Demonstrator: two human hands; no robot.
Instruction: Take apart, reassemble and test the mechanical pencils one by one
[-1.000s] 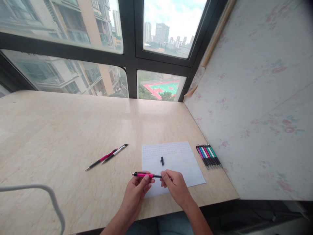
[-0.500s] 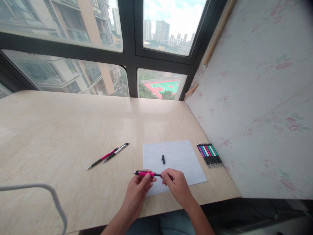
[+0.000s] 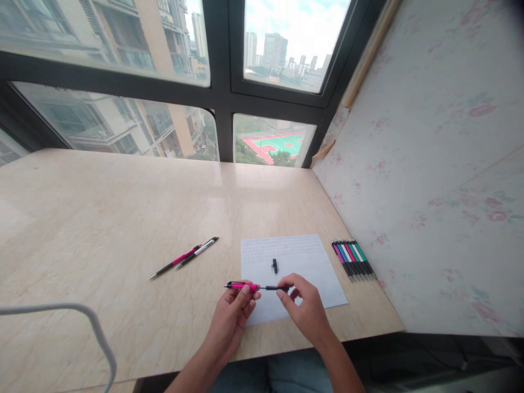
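Observation:
My left hand (image 3: 234, 311) is closed on the pink barrel (image 3: 242, 286) of a pen or mechanical pencil, which lies level with its black clip end to the left. My right hand (image 3: 303, 305) pinches the black grip section (image 3: 272, 287) at its right end. Between barrel and grip a thin dark rod shows, so the two parts stand apart with a gap. Both hands are over the near part of a white sheet of paper (image 3: 327, 292) with lines of handwriting at its top. A small black piece (image 3: 274, 266) lies on the sheet, just beyond my hands; its kind I cannot make out.
On the left lie a pink-and-black pen (image 3: 174, 263) and a white-and-black pen (image 3: 198, 252), side by side. Several coloured pens (image 3: 352, 260) form a row by the papered wall (image 3: 429, 191). A grey cable or tube (image 3: 88, 314) curves over the desk (image 3: 123, 218) at the front left.
My right hand has shifted slightly right and drawn the black grip section away from the pink barrel, so the thin rod shows between them. The view has turned slightly.

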